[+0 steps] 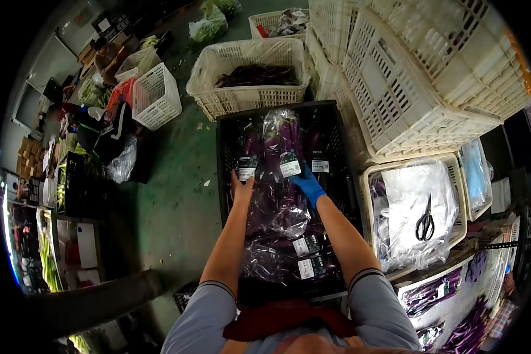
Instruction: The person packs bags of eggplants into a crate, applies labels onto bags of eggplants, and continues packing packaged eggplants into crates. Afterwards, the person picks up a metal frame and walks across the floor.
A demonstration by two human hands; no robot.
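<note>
A black crate (223, 177) in front of me holds several clear plastic bags of purple eggplants with white labels. My left hand (242, 187), bare, is at the lower end of a bagged eggplant (249, 147) on the crate's left side, its fingers partly hidden by the bag. My right hand (308, 185) wears a blue glove and grips the lower right edge of a labelled eggplant bag (289, 138) in the middle. Another labelled bag (316, 144) lies to the right of it. Nearer to me, more labelled bags (310, 254) lie crosswise.
A lined white crate (249, 97) with eggplants stands beyond the black one. Tall stacked white crates (389, 112) rise at the right. Black scissors (425, 224) lie on plastic bags in a crate. A person (105, 56) is at the far left, near an empty-looking white basket (157, 97).
</note>
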